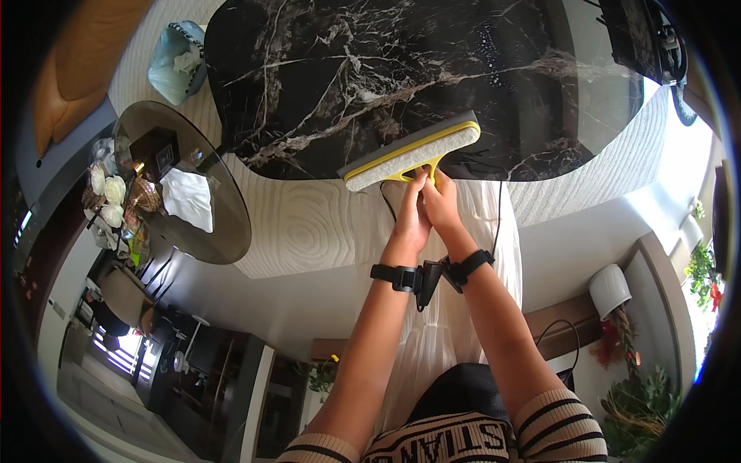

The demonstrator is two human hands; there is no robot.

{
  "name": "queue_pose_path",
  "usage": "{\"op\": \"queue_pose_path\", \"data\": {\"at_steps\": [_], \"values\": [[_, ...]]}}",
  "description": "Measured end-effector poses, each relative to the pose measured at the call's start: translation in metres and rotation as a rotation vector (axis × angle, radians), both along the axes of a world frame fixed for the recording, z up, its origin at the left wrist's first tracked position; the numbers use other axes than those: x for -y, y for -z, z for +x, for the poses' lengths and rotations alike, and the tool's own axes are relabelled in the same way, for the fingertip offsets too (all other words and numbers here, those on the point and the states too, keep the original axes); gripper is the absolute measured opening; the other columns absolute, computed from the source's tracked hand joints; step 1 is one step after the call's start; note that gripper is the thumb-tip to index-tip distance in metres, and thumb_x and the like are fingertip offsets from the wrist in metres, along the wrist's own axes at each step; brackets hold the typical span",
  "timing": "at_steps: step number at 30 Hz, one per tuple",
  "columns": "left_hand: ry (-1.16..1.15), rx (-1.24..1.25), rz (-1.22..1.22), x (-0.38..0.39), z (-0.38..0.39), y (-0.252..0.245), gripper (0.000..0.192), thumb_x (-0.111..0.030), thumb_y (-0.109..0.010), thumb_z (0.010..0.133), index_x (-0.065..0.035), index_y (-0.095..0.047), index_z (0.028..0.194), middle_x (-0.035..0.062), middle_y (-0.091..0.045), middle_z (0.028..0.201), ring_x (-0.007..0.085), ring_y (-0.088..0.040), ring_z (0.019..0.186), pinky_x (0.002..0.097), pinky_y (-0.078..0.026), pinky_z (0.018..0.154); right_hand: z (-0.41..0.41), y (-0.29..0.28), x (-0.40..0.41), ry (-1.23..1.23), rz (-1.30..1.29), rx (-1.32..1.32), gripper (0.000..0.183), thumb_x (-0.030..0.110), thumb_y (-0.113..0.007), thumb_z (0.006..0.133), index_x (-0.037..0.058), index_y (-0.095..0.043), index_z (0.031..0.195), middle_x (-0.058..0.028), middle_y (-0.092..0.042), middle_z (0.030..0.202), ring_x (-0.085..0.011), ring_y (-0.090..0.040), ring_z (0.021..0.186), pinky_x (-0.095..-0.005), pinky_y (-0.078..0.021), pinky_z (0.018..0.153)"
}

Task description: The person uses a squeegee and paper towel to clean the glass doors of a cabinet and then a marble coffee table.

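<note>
A yellow window squeegee with a grey rubber blade and a pale fluffy pad is held at the near edge of a black marble-patterned table. It slants, its right end farther from me. My left hand and my right hand come together at its yellow handle, fingers closed around it. The pad faces up toward me, and the blade side lies over the tabletop; whether it touches the surface I cannot tell. Water droplets are scattered on the right part of the tabletop.
A round smoked-glass side table holds a white cloth and a dark box, with wrapped flowers beside it. A light-blue bin stands by the table's left end. A dark object is at the far right. A textured rug lies below.
</note>
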State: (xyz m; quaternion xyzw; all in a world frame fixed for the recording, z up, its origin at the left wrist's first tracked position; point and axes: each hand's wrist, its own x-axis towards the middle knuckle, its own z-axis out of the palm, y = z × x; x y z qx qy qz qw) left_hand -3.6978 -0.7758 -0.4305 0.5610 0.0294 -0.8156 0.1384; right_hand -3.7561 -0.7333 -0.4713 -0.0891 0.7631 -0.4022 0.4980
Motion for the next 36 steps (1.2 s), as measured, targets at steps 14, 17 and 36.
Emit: {"op": "queue_pose_path", "data": {"at_steps": [14, 17, 36], "values": [[-0.039, 0.003, 0.013, 0.019, 0.042, -0.007, 0.058, -0.045, -0.059, 0.081, -0.0111, -0.043, 0.126, 0.0028, -0.045, 0.121, 0.0145, -0.043, 0.113, 0.0310, -0.036, 0.094, 0.038, -0.007, 0.022, -0.090, 0.009, 0.007, 0.028, 0.027, -0.054, 0.077, -0.0020, -0.054, 0.079, -0.0244, -0.055, 0.073, -0.0415, -0.054, 0.071, -0.0429, -0.0413, 0.063], [-0.025, -0.032, -0.004, 0.025, 0.050, -0.005, 0.060, -0.046, -0.060, 0.081, -0.0117, -0.042, 0.127, 0.0029, -0.044, 0.122, 0.0148, -0.043, 0.114, 0.0315, -0.036, 0.094, 0.044, -0.006, 0.025, -0.097, -0.013, 0.000, 0.028, 0.026, -0.054, 0.079, -0.0023, -0.053, 0.078, -0.0242, -0.055, 0.075, -0.0413, -0.053, 0.074, -0.0431, -0.0412, 0.065], [0.648, 0.332, -0.580, 0.129, 0.133, -0.069, 0.036, -0.033, -0.060, 0.085, -0.0080, -0.055, 0.110, 0.0025, -0.060, 0.106, 0.0116, -0.056, 0.098, 0.0271, -0.039, 0.084, -0.044, -0.052, 0.019, -0.166, -0.012, -0.330, 0.046, 0.015, -0.065, 0.080, 0.0018, -0.038, 0.114, -0.0188, -0.053, 0.095, -0.0299, -0.055, 0.083, -0.0363, -0.0448, 0.072]]}}
